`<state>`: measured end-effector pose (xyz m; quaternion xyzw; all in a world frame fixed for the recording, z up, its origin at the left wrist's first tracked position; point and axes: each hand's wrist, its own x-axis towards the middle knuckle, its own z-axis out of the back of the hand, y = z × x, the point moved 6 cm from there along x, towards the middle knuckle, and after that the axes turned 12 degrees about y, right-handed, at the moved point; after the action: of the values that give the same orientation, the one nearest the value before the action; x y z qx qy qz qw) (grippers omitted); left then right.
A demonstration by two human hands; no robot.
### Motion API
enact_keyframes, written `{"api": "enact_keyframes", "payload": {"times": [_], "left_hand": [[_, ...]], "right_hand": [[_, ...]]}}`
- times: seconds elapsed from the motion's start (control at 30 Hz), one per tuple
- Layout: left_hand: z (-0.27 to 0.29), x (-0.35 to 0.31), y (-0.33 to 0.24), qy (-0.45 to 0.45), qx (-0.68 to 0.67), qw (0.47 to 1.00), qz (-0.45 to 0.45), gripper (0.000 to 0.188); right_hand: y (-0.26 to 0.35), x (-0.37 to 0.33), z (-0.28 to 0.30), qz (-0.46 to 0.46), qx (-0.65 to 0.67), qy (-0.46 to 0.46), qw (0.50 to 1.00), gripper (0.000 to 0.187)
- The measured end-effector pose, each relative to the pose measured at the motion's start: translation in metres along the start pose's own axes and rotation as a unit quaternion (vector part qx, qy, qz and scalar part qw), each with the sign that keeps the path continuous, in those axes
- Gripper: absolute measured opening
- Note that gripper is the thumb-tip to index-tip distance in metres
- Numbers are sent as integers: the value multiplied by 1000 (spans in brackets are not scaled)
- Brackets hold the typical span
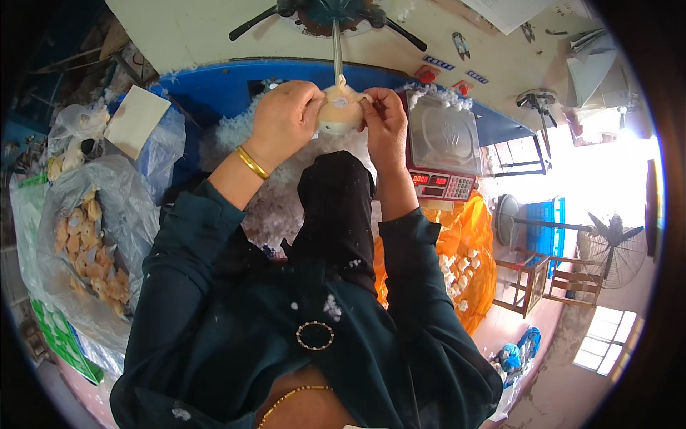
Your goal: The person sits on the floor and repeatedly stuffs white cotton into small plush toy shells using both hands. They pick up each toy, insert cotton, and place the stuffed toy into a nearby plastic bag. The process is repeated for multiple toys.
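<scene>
A small tan and white plush toy [341, 114] hangs at the lower end of a thin metal tube [337, 53]. It looks rounded, and a pale patch shows on its front. My left hand [287, 114] is closed, pinching the toy's left edge. On its other side, my right hand [384, 123] grips the right edge between thumb and fingers. The tube comes down from a dark machine head [330, 16] with black handles. Whether the tube's tip sits inside the toy cannot be made out.
White fluffy stuffing [275, 189] lies in a blue-edged trough [214, 75] beneath my hands. A scale [443, 143] stands at the right, above an orange bag [475, 236] of small white pieces. At the left, a clear plastic bag [136, 196] holds several tan plush pieces [89, 247].
</scene>
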<state>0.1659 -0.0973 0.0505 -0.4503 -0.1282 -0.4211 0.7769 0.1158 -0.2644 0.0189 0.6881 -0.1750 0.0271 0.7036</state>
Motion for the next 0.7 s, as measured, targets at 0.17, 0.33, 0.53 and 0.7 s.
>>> {"api": "enact_keyframes", "payload": {"times": [0.17, 0.33, 0.53, 0.7], "left_hand": [[2, -18, 20, 53, -172, 974, 140, 5], [-8, -45, 49, 27, -625, 730, 274, 16], [-28, -51, 29, 41, -609, 723, 322, 26], [-39, -54, 11, 123, -546, 777, 290, 22]], "right_hand": [[19, -38, 10, -69, -63, 80, 992, 11], [35, -134, 126, -242, -460, 336, 785, 13], [63, -106, 56, -163, -406, 211, 874, 29], [40, -55, -41, -3, -258, 191, 947, 28]]}}
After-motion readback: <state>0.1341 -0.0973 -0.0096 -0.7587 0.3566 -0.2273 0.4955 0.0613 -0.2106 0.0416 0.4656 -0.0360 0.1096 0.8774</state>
